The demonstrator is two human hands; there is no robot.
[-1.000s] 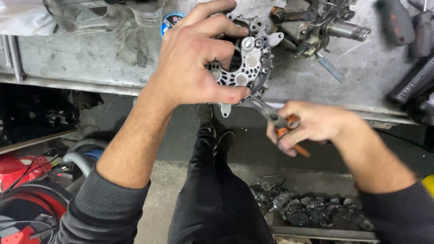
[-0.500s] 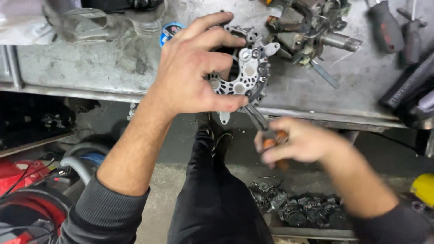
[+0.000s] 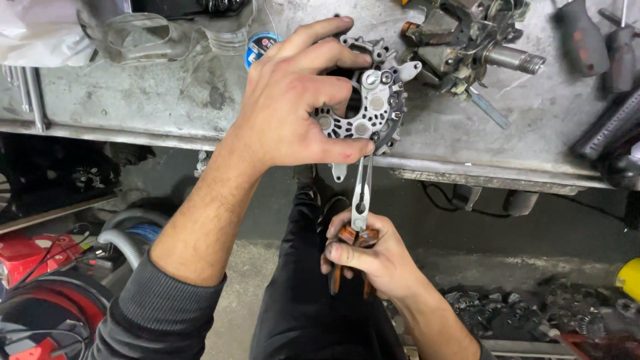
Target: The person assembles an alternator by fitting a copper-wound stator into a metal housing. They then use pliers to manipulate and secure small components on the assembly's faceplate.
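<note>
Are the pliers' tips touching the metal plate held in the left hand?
Touching. The head view shows the pliers reaching up from the right hand, tips meeting the lower edge of the metal plate gripped by the left hand.

My silvery cast-metal plate (image 3: 365,110): dull, pitted finish. Long-nose steel pliers (image 3: 361,200): bright smooth jaws, orange rubbery grips. Grey metal counter (image 3: 153,100): scratched, matt, grimy. My sleeve (image 3: 160,313): ribbed grey cloth.

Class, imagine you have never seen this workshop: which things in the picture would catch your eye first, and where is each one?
At the centre, the left hand grips a silvery, perforated metal part at the edge of the grey workbench. Just below it, the right hand holds orange-handled long-nose pliers whose tips reach up to the part's lower rim. At the top right, a grimy motor assembly with a threaded shaft lies on the bench.
</note>
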